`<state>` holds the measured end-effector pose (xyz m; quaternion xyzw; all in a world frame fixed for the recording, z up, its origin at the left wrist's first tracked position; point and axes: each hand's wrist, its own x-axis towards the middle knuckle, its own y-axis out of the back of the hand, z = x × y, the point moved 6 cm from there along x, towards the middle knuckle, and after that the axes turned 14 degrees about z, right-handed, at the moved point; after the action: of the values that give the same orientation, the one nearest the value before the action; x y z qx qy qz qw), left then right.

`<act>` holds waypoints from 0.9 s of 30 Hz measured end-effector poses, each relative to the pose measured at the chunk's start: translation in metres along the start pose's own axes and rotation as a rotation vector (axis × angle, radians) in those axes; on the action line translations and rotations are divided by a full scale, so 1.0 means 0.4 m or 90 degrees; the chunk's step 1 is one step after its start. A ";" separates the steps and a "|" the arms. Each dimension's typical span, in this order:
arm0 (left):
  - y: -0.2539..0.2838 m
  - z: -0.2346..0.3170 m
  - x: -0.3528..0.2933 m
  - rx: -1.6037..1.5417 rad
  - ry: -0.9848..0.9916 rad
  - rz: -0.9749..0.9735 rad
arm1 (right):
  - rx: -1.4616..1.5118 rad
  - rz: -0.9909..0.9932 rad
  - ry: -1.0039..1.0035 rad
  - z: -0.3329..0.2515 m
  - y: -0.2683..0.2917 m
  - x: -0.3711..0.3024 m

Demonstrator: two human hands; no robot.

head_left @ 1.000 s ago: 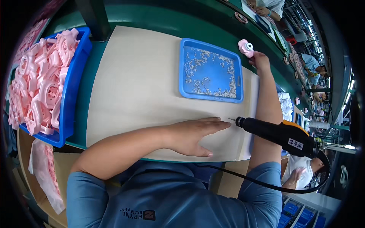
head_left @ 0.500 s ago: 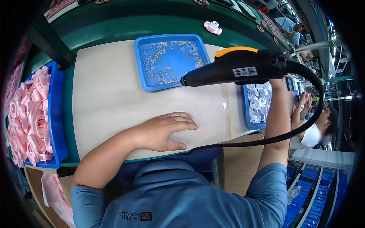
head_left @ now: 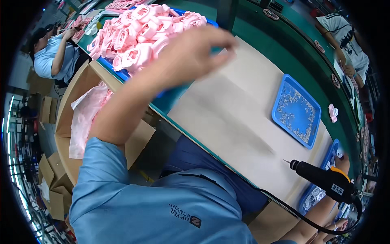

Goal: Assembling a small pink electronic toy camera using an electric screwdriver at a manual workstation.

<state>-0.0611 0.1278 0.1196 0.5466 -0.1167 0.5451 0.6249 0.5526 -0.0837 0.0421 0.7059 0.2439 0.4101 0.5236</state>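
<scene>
My left hand (head_left: 195, 53), blurred, is raised over the heap of pink plastic housings (head_left: 136, 34) in a blue bin (head_left: 106, 65). Its thumb and fingers are apart, and I see nothing between them. My right hand (head_left: 344, 163) is at the far end of a blue tray (head_left: 301, 206) of white cup-like parts (head_left: 315, 196), close to one white part (head_left: 339, 152). Its fingers are mostly hidden. In front of my right forearm is a black electric screwdriver (head_left: 317, 175) with an orange lever and thin bit; I see no fingers wrapped round it.
A shallow blue tray (head_left: 294, 116) of small screws lies on the beige board (head_left: 227, 110). A pink-and-white assembly (head_left: 333, 113) sits on the green bench beyond. The screwdriver's black cable (head_left: 298, 217) loops along the near edge. A cardboard box (head_left: 67, 122) stands left; other people work nearby.
The view has swung left. My left hand has risen off the board and moved to the pink housings. My right hand now shows beyond the screwdriver, beside the white parts.
</scene>
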 end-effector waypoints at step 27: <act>0.364 -0.335 0.165 0.350 0.075 -0.120 | 0.057 -0.178 0.128 -0.399 0.038 -0.344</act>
<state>-0.2141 0.2451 0.1992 0.6714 0.1232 0.5264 0.5068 0.3431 -0.1091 0.0302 0.6428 0.4090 0.3905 0.5167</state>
